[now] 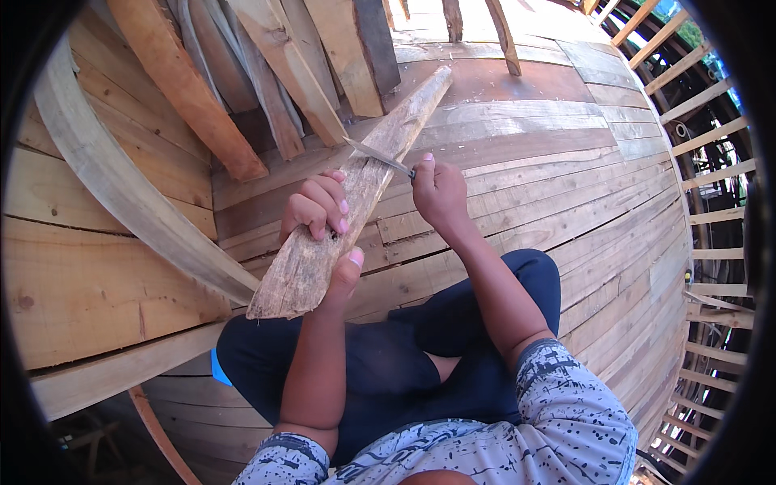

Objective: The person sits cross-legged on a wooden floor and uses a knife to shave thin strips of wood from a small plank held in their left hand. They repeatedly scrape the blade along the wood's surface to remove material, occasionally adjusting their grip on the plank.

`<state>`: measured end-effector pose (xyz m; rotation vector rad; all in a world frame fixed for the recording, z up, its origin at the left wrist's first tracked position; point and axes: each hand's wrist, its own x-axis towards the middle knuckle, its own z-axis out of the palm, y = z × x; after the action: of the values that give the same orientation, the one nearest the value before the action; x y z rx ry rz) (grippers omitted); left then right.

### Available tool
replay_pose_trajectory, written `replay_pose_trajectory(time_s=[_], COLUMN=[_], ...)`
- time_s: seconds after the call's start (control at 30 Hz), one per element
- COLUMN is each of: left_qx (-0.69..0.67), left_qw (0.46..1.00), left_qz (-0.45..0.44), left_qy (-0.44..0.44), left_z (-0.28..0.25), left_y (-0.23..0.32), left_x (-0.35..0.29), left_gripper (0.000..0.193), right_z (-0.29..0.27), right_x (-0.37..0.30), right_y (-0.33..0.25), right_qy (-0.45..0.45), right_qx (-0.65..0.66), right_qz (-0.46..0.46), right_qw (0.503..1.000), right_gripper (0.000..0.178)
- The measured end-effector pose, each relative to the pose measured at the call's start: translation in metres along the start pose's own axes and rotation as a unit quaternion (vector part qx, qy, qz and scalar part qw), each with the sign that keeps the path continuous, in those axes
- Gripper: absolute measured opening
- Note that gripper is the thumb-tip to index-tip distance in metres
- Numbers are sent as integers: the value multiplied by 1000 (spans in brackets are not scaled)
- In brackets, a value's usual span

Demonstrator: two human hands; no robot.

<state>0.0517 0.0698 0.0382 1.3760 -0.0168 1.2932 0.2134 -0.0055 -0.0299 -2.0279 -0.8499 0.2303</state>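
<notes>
A long rough piece of wood (356, 202) slants up and away to the right above my crossed legs. My left hand (322, 218) is wrapped round its lower part, fingers over the top face and thumb at the near edge. In my right hand (439, 191) is a knife (378, 156), gripped by its dark handle, most of which the fist hides. The thin blade points left and lies across the wood's upper face, beyond my left fingers. Whether its edge bites into the wood, I cannot tell.
Wooden planks (517, 194) form the floor around me. At the far left, several thick timbers (283, 65) lean together. A curved wooden rib (121, 170) runs along the planked side wall (105, 283). A slatted wooden frame (715, 218) borders the right side.
</notes>
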Motion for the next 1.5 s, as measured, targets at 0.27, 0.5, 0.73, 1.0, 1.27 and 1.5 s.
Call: replay_pose_trajectory(time_s=[0.27,0.5,0.73,1.0,1.27,1.5], left_qx=[-2,-3,-22,-28,-11,2], left_qw=[1000,1000,998,996,1000,1000], left_qz=[-12,-13,-19,-44,-3,1], left_qy=[-2,9,48,70,6,-30], left_z=[-3,-7,-4,0,-2,-3], left_y=[0,7,2,6,4,4], left_x=[-1,-1,-3,-3,-2,-3], left_gripper=[39,41,41,40,38,40], right_z=[3,-2,2,3,9,-14], right_x=[-1,-20,-34,-38,-6,12], right_y=[-8,-26,-36,-33,4,11], right_qy=[15,27,0,-16,157,89], right_qx=[16,-55,-33,-42,-111,24], right_qz=[-10,-62,-58,-90,-102,-10], right_qw=[1000,996,998,995,976,996], right_gripper=[58,57,56,54,49,52])
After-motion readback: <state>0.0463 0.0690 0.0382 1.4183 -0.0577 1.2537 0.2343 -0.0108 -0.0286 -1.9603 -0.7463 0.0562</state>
